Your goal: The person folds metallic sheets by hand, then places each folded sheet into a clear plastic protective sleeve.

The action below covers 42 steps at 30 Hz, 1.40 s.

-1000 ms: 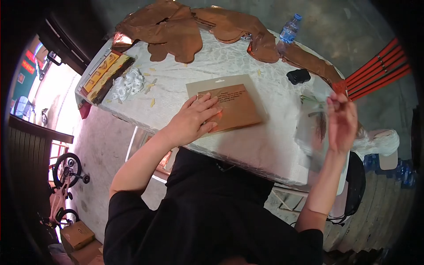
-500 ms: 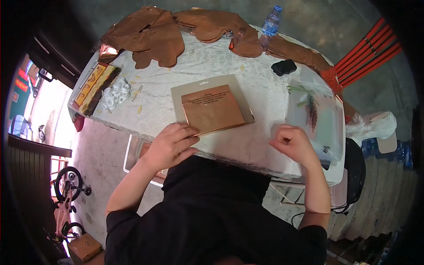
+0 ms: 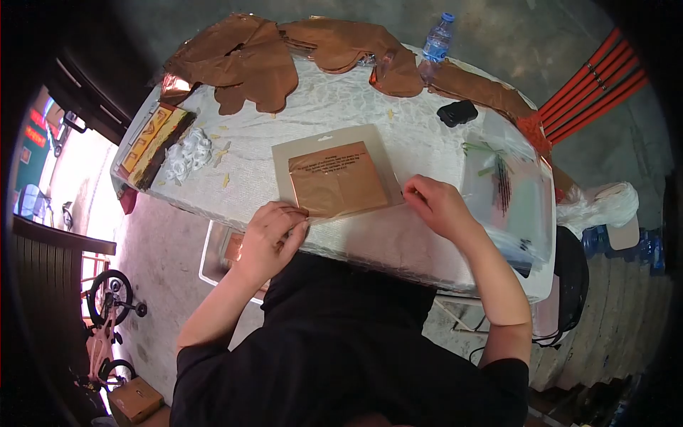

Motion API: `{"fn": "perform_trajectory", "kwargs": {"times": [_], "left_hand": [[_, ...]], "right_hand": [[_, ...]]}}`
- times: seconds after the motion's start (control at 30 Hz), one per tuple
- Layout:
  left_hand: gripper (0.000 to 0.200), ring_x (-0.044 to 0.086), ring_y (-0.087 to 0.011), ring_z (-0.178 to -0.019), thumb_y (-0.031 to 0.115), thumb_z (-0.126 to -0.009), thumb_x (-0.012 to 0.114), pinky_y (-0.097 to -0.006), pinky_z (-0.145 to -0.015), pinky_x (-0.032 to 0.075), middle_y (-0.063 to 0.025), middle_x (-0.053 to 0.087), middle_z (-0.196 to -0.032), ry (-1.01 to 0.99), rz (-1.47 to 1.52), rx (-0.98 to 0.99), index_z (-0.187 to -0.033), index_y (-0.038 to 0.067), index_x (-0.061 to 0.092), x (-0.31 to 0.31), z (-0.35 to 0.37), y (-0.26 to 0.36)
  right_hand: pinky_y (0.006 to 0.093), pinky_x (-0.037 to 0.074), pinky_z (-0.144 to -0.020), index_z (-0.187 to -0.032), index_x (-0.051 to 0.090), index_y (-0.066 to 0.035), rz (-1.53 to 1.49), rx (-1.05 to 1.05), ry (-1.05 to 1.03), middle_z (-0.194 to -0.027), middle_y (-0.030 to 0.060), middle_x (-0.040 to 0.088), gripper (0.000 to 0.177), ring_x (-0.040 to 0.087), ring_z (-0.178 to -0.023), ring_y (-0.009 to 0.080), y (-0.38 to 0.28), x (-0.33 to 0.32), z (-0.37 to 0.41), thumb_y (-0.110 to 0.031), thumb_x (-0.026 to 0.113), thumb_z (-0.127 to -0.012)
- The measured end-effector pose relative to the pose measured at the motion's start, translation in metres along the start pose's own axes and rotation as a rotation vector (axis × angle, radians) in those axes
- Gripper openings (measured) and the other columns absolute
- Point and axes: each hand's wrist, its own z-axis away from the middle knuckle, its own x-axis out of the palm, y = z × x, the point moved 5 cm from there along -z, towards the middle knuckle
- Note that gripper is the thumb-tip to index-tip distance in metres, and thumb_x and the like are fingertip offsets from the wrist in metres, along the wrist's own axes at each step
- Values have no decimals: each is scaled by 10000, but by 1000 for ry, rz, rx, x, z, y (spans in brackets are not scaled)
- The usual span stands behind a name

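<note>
A folded copper-coloured sheet lies inside a clear bag with printed text, over a grey-beige card with a hanging slot at its top. My left hand has its fingers closed on the bag's lower left corner. At the right edge of the bag, my right hand is pinched, its fingertips beside the lower right corner; what it holds there is too small to make out. To the right lies a stack of clear bags.
Copper foil shapes line the far edge of the white-covered table, with a water bottle and a black object. A yellow-red box and white coils sit left. Red poles stand right.
My right hand has moved left to the edge of the bag. My left hand's fingers have closed on the lower left corner, and the bag has shifted slightly left.
</note>
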Motion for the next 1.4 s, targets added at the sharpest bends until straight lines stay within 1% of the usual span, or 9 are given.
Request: {"fn": "perform_trajectory", "kwargs": {"times": [0.1, 0.17, 0.47, 0.63, 0.73, 0.9, 0.97, 1.17, 1.4], "left_hand": [[56, 623, -268, -842, 6, -763, 648, -334, -716, 503, -121, 668, -882, 7, 52, -84, -814, 10, 623, 1, 1, -5], [57, 624, -264, -830, 10, -762, 652, -331, -702, 504, -121, 667, -873, 8, 54, -103, -811, 10, 624, 0, 1, -7], [68, 620, -246, -767, 19, -740, 676, -321, -652, 502, -107, 658, -819, 1, 27, -150, -783, 16, 623, 1, -1, -10], [80, 607, -235, -727, 20, -728, 682, -309, -624, 496, -94, 637, -787, 1, -14, -146, -774, 28, 617, 3, -3, -9], [94, 600, -238, -713, 17, -720, 680, -310, -619, 491, -88, 614, -772, 4, -4, -276, -778, 42, 610, 4, -1, -13], [145, 599, -249, -705, 16, -712, 679, -322, -618, 487, -89, 596, -771, 3, -52, -269, -818, 58, 588, 4, -2, -11], [153, 599, -253, -705, 14, -712, 678, -323, -620, 488, -90, 596, -776, 15, -80, -240, -824, 60, 585, 4, -1, -11], [181, 595, -271, -722, 11, -713, 671, -346, -630, 487, -92, 589, -779, 47, -91, -214, -850, 69, 569, 4, -1, -9], [180, 590, -288, -780, 10, -733, 654, -361, -670, 492, -107, 587, -837, 60, -70, -179, -880, 57, 563, 4, 0, -8]], "right_hand": [[369, 460, -597, -911, 530, -49, 77, -81, 49, -735, 129, 608, 73, 598, -656, 303, -4, 2, -10, -114, 549, -882], [399, 446, -590, -909, 499, -45, 94, -11, 10, -719, 147, 599, 69, 595, -677, 344, -1, 4, -17, -105, 527, -890], [457, 435, -621, -902, 489, -27, 158, 8, -87, -760, 188, 612, 105, 580, -724, 398, 10, 16, -42, -132, 501, -892], [469, 454, -654, -905, 496, -27, 236, 55, -154, -783, 192, 621, 126, 589, -762, 399, 12, 23, -51, -151, 484, -898], [475, 463, -665, -911, 494, -31, 288, 61, -165, -786, 191, 625, 128, 595, -772, 398, 11, 25, -53, -158, 482, -900], [460, 501, -665, -908, 496, -16, 376, 53, -187, -770, 198, 637, 150, 635, -744, 368, 4, 27, -54, -165, 499, -893], [450, 509, -627, -901, 491, -19, 410, 40, -166, -731, 183, 636, 148, 642, -698, 348, 4, 28, -54, -165, 507, -887], [472, 480, -567, -908, 473, -57, 503, -17, -62, -660, 144, 620, 122, 617, -629, 358, 6, 34, -51, -166, 513, -873], [479, 484, -567, -955, 440, -69, 559, -18, -73, -646, 153, 617, 156, 620, -615, 351, 5, 35, -53, -170, 514, -863]]}}
